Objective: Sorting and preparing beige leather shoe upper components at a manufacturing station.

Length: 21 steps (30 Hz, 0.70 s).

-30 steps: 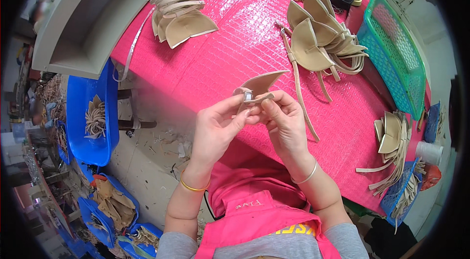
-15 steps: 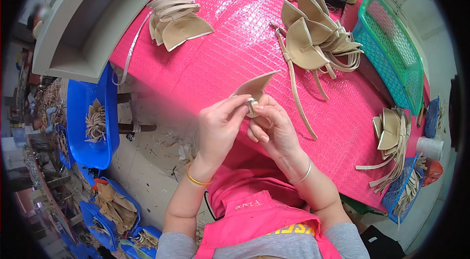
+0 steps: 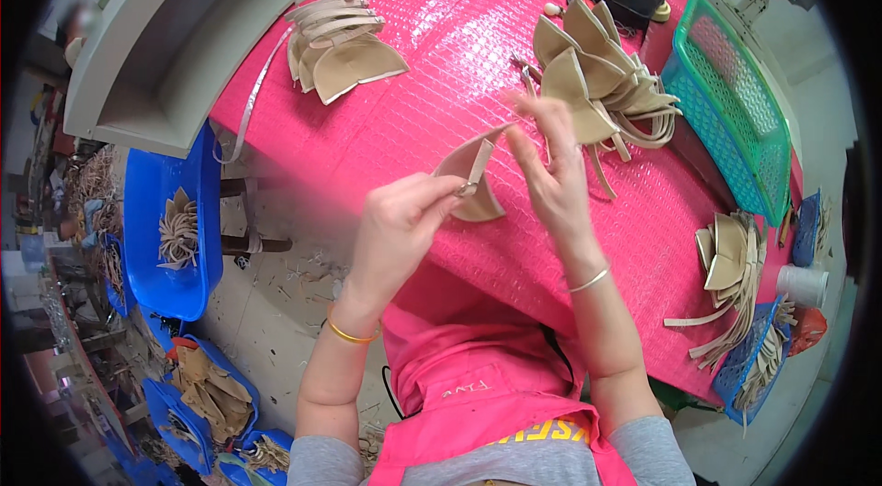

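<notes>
My left hand (image 3: 397,224) pinches a tan curved leather piece (image 3: 470,175) with a strap and small metal buckle, held above the near edge of the pink table (image 3: 413,100). Just right of that piece, my right hand (image 3: 549,169) has its fingers spread and raised, touching or nearly touching the strap. A pile of similar tan pieces (image 3: 602,82) lies just beyond my right hand. Another pile of tan pieces (image 3: 338,50) sits at the far left of the table.
A green mesh basket (image 3: 730,100) stands at the right edge. More tan strapped pieces (image 3: 730,265) lie at the near right. Blue bins (image 3: 175,220) with leather scraps sit on the floor at left. A grey shelf (image 3: 165,36) borders the table's left.
My right hand has let go of the piece and lifted with fingers spread. The left hand has kept hold, and the piece has turned and swung lower.
</notes>
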Motion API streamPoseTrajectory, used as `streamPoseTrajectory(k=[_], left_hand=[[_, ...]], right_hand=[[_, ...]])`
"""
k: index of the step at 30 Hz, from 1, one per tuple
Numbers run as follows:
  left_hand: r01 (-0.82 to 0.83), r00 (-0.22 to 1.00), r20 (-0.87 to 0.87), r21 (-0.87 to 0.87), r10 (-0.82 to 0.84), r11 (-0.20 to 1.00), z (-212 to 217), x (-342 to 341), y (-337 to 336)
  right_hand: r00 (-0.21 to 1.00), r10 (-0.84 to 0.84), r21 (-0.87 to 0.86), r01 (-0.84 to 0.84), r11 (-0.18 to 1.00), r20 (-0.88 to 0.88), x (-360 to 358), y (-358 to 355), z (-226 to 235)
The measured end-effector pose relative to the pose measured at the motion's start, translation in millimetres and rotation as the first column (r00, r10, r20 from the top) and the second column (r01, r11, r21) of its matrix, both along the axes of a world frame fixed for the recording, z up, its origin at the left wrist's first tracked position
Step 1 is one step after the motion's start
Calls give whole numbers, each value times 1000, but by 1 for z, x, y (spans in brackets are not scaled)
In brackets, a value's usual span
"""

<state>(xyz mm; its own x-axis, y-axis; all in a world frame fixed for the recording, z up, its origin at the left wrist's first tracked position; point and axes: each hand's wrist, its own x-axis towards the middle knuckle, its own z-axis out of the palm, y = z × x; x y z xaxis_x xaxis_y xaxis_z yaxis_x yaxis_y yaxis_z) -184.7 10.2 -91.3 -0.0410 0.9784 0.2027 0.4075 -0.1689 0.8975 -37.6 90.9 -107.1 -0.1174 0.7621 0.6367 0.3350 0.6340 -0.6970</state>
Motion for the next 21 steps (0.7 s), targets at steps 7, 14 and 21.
streamPoseTrajectory(k=[7, 14, 21], left_hand=[[-222, 807, -429, 416, 405, 882, 15, -47, 44], [-246, 476, -850, 119, 227, 962, -75, -50, 74], [-341, 551, -753, 189, 359, 921, -94, -82, 145]], right_hand=[[933, 349, -406, -288, 867, 83, -70, 46, -22], [917, 44, -130, 9, 991, 397, -111, 101, -47], [750, 44, -264, 176, 948, 660, 18, 23, 6]])
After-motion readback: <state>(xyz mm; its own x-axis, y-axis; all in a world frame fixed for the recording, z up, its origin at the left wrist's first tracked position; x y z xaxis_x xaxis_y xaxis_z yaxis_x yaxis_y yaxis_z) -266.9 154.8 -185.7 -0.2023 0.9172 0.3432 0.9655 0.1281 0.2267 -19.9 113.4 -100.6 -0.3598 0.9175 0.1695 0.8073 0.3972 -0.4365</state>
